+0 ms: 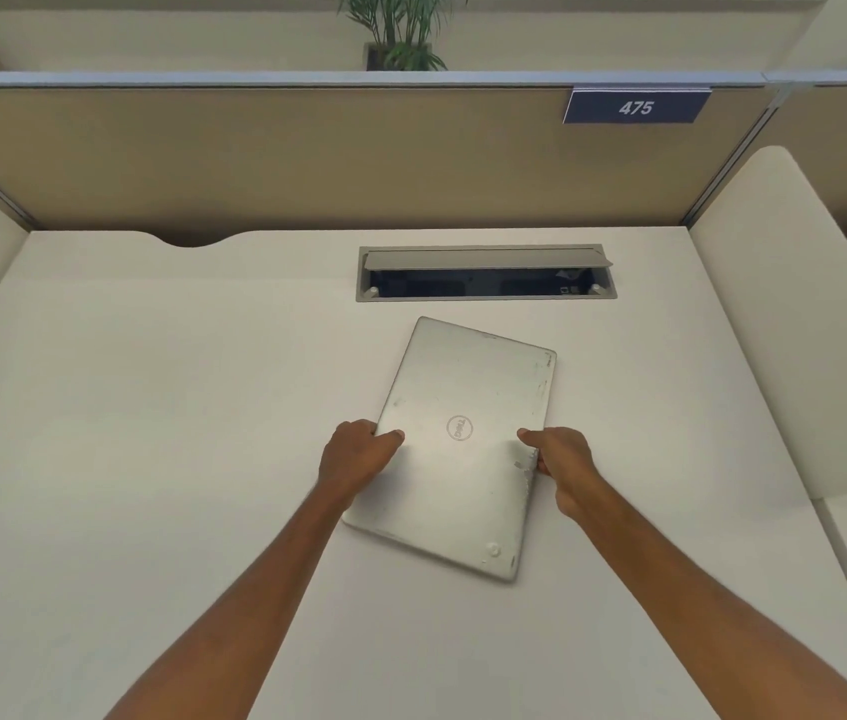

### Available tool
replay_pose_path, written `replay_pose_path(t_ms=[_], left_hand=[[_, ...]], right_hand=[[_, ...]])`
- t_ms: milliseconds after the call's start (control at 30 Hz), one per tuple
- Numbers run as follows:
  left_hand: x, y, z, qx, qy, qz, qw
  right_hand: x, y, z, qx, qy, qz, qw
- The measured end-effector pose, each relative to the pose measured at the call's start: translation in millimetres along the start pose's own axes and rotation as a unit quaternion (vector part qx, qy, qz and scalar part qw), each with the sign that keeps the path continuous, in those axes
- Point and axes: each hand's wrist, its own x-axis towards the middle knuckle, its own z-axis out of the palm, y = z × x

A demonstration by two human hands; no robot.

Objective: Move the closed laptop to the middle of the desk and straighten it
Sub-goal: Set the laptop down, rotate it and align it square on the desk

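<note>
A closed silver laptop (457, 439) with a round logo on its lid lies on the white desk (151, 407), a little right of the desk's middle. It is turned lengthwise and skewed, its far end tipped to the right. My left hand (356, 459) grips its left long edge, thumb on the lid. My right hand (561, 467) grips the right long edge, thumb on top and fingers under the side. The laptop's scuffed right edge seems slightly raised.
An open cable hatch (486, 275) with a grey flap is set in the desk just behind the laptop. A beige partition (307, 158) with a blue "475" sign (637, 106) closes the back. White side panels (795, 314) flank the desk. A potted plant (400, 39) stands beyond.
</note>
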Motion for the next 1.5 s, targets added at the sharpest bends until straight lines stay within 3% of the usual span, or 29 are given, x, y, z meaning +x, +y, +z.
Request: replay_pose_path(t_ms=[400,567,767,933,1067,1167,1267,1367,1500], left_hand=[[-29,-25,7,-0.158,-0.008,-0.041,0.987],[-37,-33,14,-0.171,-0.011,-0.048,0.984],[-32,-31,23,-0.065,-0.024,-0.015,0.997],[-2,7,18,0.055,0.004,0.085,0.995],[35,53,11,0.163,0.003,0.160,0.974],[57,89,10,0.235,-0.014,0.200,0.951],[75,117,13,0.318,-0.022,0.241,0.917],[87,131,16,0.381,-0.029,0.235,0.894],[97,138,21,0.412,-0.030,0.217,0.884]], right_hand=[[9,-20,8,-0.078,0.000,-0.020,0.997],[6,-23,10,-0.095,-0.005,-0.028,0.995],[-5,-17,15,-0.098,0.021,-0.046,0.994],[-39,17,14,-0.159,0.058,-0.017,0.985],[-84,57,13,-0.153,0.094,0.024,0.984],[-106,74,7,-0.106,0.104,0.055,0.987],[-118,87,-3,0.010,0.075,0.149,0.986],[-128,93,-3,0.150,0.012,0.260,0.954],[-135,91,16,0.246,-0.071,0.310,0.916]])
